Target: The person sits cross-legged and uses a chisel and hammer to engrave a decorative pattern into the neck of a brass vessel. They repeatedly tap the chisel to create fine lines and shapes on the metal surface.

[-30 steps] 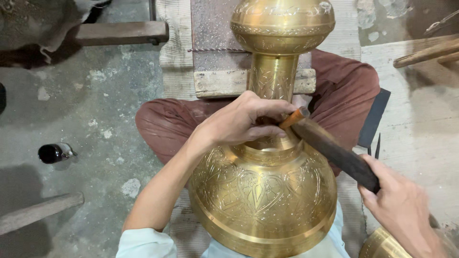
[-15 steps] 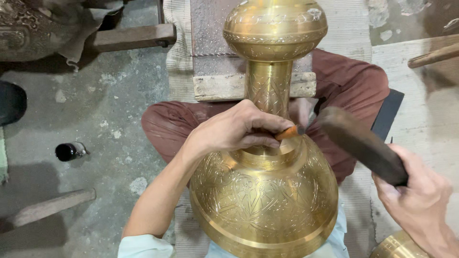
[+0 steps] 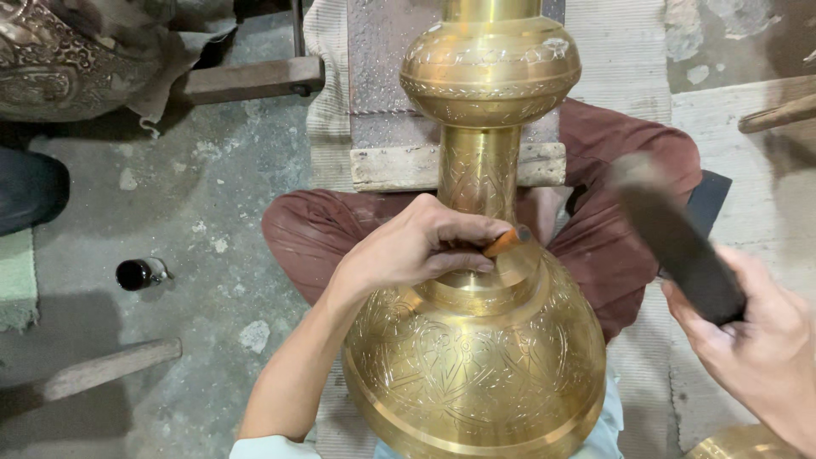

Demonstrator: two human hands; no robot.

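Two hands on large engraved brass vase (image 3: 476, 374).
Left hand (image 3: 408, 251) pinches orange-tipped chisel (image 3: 507, 242) at vase shoulder; right hand (image 3: 756, 340) beside vase grips dark wooden mallet (image 3: 676, 242).

Your right hand (image 3: 756, 340) has lifted the dark, flat wooden mallet (image 3: 676, 238) up and away from the orange-handled chisel (image 3: 507, 241) at the engraved brass vase's neck (image 3: 478, 174), where it struck a second ago.
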